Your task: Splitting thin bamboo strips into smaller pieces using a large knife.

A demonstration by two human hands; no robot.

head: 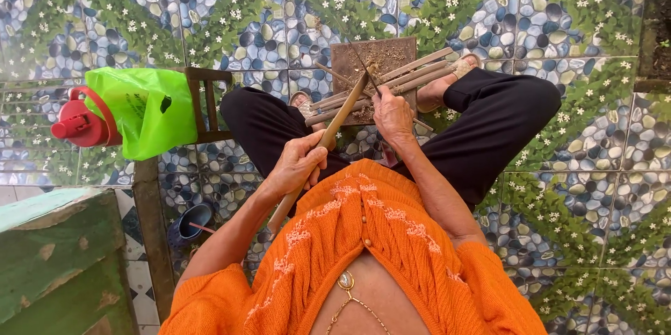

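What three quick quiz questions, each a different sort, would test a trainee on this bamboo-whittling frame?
1. True or false: the left hand grips the long bamboo stick.
2. Which hand holds the thin blade? A) left B) right
3. Fill in: more bamboo strips lie across a ____ board.

Key
1. True.
2. B, the right hand.
3. Wooden. It lies on the tiled floor between the feet.
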